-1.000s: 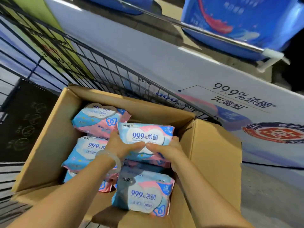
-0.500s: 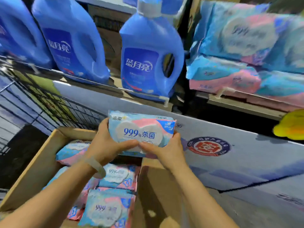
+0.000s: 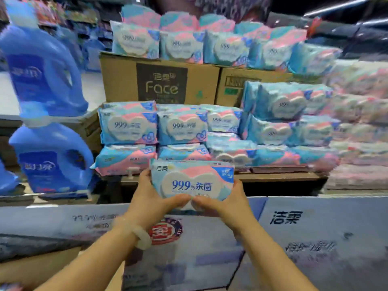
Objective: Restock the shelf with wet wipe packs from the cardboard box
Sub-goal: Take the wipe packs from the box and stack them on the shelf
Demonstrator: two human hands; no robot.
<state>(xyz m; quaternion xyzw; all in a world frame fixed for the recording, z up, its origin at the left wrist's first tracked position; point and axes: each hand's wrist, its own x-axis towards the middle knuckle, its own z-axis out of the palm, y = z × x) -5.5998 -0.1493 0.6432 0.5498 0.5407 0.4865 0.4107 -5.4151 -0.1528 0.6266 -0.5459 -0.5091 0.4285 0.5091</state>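
Pack (image 3: 192,182) is up out of the box and now held at shelf height. A second ago it was just clearing the other packs down in the carton; half a second ago it was mid-lift in front of the detergent. The view has swung up with it, so the box is almost out of frame, only a brown flap (image 3: 42,267) at bottom left.

Left hand (image 3: 147,198) and right hand (image 3: 228,200) grip the pack from either end. Fingers are curled behind it, thumbs pressed on the front lower edge, tips nearly meeting. Grip looks the same as during the lift.

The pack hangs just in front of the shelf edge (image 3: 273,177), touching nothing but the hands. Behind it are stacked packs (image 3: 128,127), two high at left and centre, taller on the right. Detergent jugs (image 3: 52,160) stand to the left.

My read: pick is done, placement not started. Likely spot is on top of the centre stack, under the Face carton (image 3: 161,80), but the gap looks tight. Background is blurred, so I can't confirm clearance.
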